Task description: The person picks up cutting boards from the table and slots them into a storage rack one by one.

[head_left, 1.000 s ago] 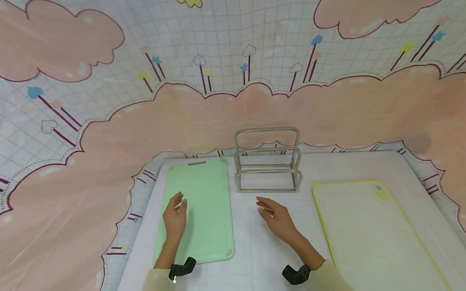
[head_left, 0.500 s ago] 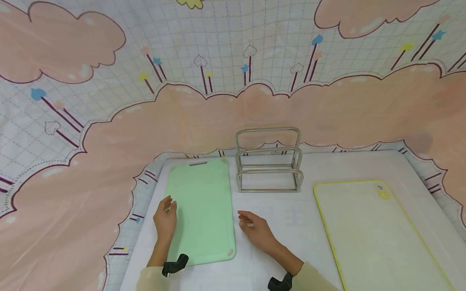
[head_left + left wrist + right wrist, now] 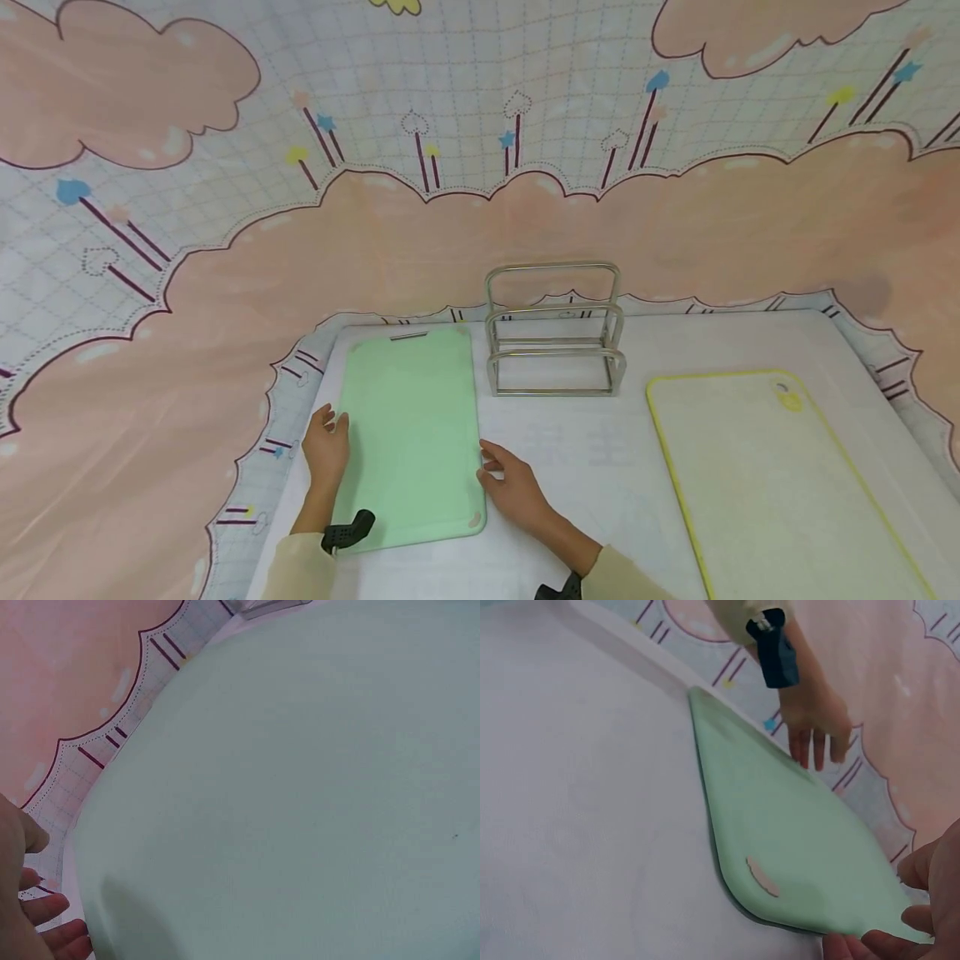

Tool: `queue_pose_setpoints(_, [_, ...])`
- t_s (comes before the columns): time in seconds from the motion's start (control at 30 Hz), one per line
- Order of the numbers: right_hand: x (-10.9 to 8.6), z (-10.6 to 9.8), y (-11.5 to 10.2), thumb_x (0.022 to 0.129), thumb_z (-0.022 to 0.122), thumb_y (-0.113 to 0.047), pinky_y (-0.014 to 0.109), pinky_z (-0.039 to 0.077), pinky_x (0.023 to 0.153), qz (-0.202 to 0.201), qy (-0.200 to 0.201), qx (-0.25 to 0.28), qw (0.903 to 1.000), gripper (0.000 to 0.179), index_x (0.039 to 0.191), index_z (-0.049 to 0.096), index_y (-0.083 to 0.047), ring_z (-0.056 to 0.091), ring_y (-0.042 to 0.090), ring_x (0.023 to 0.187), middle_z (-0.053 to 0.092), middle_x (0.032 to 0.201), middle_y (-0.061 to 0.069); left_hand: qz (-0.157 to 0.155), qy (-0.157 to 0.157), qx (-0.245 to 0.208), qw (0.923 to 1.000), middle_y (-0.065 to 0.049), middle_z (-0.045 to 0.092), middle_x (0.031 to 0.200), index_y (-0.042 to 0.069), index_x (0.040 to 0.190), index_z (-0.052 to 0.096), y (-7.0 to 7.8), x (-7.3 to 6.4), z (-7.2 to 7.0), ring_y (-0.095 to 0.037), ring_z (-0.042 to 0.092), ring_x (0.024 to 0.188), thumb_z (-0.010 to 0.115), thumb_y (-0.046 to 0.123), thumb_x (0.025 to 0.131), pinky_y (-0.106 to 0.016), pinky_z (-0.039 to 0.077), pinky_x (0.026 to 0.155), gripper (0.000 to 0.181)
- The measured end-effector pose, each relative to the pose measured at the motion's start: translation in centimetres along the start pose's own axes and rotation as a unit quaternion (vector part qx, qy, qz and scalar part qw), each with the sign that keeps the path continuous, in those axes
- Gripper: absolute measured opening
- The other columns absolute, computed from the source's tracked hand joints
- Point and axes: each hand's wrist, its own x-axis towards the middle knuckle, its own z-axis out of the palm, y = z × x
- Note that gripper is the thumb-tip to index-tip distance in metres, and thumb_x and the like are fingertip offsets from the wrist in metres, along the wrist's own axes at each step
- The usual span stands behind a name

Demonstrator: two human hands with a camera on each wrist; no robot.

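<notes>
A light green cutting board [image 3: 412, 442] with a slot at its far end lies flat on the white table. My left hand [image 3: 326, 446] is at the board's left edge, fingers loosely bent and thumb apart; in the left wrist view its fingertips [image 3: 75, 937] reach the edge. At the opposite long edge is my right hand [image 3: 517, 492], thumb and fingers parted, the tips right at the rim. The right wrist view shows the board's pink corner patch [image 3: 761, 877] and the left hand [image 3: 817, 724] across from it.
A metal wire rack [image 3: 555, 392] with upright loops stands behind the right hand, near the table's back edge. To the right lies a whitish cutting board [image 3: 780, 492] with a yellow rim. Cloth printed with clouds [image 3: 525, 233] covers the background.
My left hand has moved left from over the green board to its left edge. The right hand has come left and slightly nearer, up to the right edge. The board stays put.
</notes>
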Motion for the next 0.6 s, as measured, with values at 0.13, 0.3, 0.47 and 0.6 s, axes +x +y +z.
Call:
queue_pose_setpoints(0.13, [0.1, 0.4, -0.3, 0.095, 0.059, -0.012, 0.042, 0.050, 0.089, 0.013, -0.001, 0.012, 0.9999, 0.048, 0.138, 0.045, 0.003, 0.053, 0.035, 0.112, 0.052, 0.131, 0.022, -0.040, -0.037, 0.021, 0.9983, -0.034, 0.049, 0.128, -0.014, 0.134, 0.041, -0.2, 0.7, -0.5, -0.044, 0.049, 0.114, 0.051, 0.013, 0.099, -0.053, 0.043, 0.090, 0.046])
queue_pose_setpoints(0.3, [0.5, 0.4, -0.2, 0.096, 0.057, -0.022, 0.053, 0.040, 0.097, 0.048, -0.015, 0.024, 0.9984, 0.052, 0.142, 0.042, -0.002, 0.049, 0.036, 0.120, 0.049, 0.137, 0.018, -0.083, -0.105, 0.025, 0.9907, -0.033, 0.044, 0.132, -0.014, 0.135, 0.039, -0.1, 1.6, -1.1, -0.045, 0.043, 0.122, 0.049, 0.016, 0.099, -0.052, 0.039, 0.096, 0.048])
queue_pose_setpoints(0.47, [1.2, 0.3, 0.0, 0.096, 0.058, -0.026, 0.055, 0.035, 0.102, 0.076, -0.026, 0.055, 0.9952, 0.056, 0.144, 0.040, -0.004, 0.044, 0.035, 0.125, 0.046, 0.139, 0.017, -0.110, -0.174, 0.015, 0.9784, -0.035, 0.028, 0.144, -0.017, 0.141, 0.027, 0.3, 2.4, -1.2, -0.046, 0.026, 0.133, 0.046, 0.019, 0.100, -0.053, 0.028, 0.107, 0.057])
queue_pose_setpoints(0.6, [1.6, 0.0, 0.2, 0.096, 0.057, -0.026, 0.051, 0.033, 0.105, 0.098, -0.043, 0.130, 0.9857, 0.058, 0.145, 0.037, -0.002, 0.037, 0.037, 0.131, 0.041, 0.143, 0.019, -0.118, -0.178, 0.035, 0.9762, -0.036, 0.027, 0.143, -0.018, 0.140, 0.027, 0.5, 3.0, -0.9, -0.048, 0.024, 0.133, 0.047, 0.019, 0.099, -0.055, 0.025, 0.108, 0.059])
